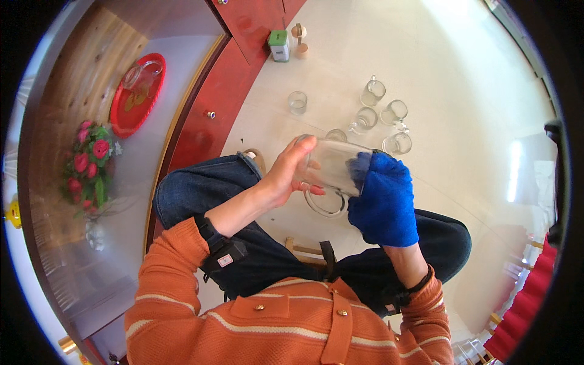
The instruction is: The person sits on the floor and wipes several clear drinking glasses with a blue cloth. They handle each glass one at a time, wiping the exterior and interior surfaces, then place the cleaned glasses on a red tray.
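My left hand (292, 171) grips the base end of a clear glass pitcher (335, 162), which lies on its side in the air with its handle towards me. A blue cloth (385, 196) wraps my right hand (382, 200) and hides its fingers; part of the cloth shows at the pitcher's right end, seemingly inside the mouth. On the floor beyond my hands stand several glass mugs, one (373, 93) farthest out and another (397, 143) near the cloth. A glass (336, 135) is partly hidden behind the pitcher. Another clear glass (297, 103) stands apart to the left.
A green-lidded tin (279, 45) and a small wooden object (299, 41) stand by the red cabinet (207, 100). Its glossy top holds a red oval tray (139, 96) with a glass vessel, and artificial flowers (93, 164) in a vase. A wooden stool (308, 250) is below me.
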Demonstrator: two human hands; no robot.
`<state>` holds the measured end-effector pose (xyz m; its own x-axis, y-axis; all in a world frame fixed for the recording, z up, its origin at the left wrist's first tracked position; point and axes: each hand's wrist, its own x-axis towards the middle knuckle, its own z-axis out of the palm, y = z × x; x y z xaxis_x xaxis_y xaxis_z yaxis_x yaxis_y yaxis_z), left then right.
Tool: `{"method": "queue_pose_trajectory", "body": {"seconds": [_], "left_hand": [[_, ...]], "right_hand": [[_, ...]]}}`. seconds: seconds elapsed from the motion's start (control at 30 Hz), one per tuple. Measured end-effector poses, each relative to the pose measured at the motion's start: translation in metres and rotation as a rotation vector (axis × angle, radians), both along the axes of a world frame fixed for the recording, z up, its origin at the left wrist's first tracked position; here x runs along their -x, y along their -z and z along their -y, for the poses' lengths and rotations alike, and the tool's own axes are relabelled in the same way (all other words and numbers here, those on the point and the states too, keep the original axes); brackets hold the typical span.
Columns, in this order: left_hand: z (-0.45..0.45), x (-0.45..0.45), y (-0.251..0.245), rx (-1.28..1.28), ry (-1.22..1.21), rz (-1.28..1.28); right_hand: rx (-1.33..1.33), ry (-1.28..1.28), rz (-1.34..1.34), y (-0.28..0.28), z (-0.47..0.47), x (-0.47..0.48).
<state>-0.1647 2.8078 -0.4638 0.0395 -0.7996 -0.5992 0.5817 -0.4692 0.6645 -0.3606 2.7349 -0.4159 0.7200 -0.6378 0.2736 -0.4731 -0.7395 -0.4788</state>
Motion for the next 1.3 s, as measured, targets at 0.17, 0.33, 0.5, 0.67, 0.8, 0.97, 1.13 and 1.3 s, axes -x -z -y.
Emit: {"method": "queue_pose_trajectory", "body": {"seconds": [0.17,0.33,0.5,0.67,0.8,0.97,1.13,1.3], "left_hand": [[0.006,-0.003,-0.001,-0.070,-0.091,-0.069],[0.011,-0.010,-0.012,0.091,-0.085,0.200],[0.010,-0.001,-0.014,0.047,0.033,0.169],[0.010,-0.009,-0.014,-0.007,0.067,0.091],[0.008,-0.014,-0.014,-0.008,0.107,0.112],[0.003,-0.002,-0.016,0.053,0.014,0.120],[0.004,0.001,-0.019,0.112,-0.002,0.142],[0.009,-0.011,-0.021,0.305,-0.067,0.399]], "right_hand": [[-0.022,-0.117,0.099,-0.006,0.006,-0.003],[-0.244,-0.152,0.010,-0.004,0.011,-0.006],[-0.028,-0.143,0.013,-0.004,0.004,0.000],[-0.267,-0.038,-0.077,0.007,-0.009,-0.005],[-0.133,0.033,0.074,0.013,-0.017,-0.009],[-0.381,0.049,0.339,0.000,-0.004,-0.008],[0.031,-0.011,-0.021,-0.019,0.012,-0.004],[-0.832,0.034,0.413,-0.007,0.005,-0.012]]}}
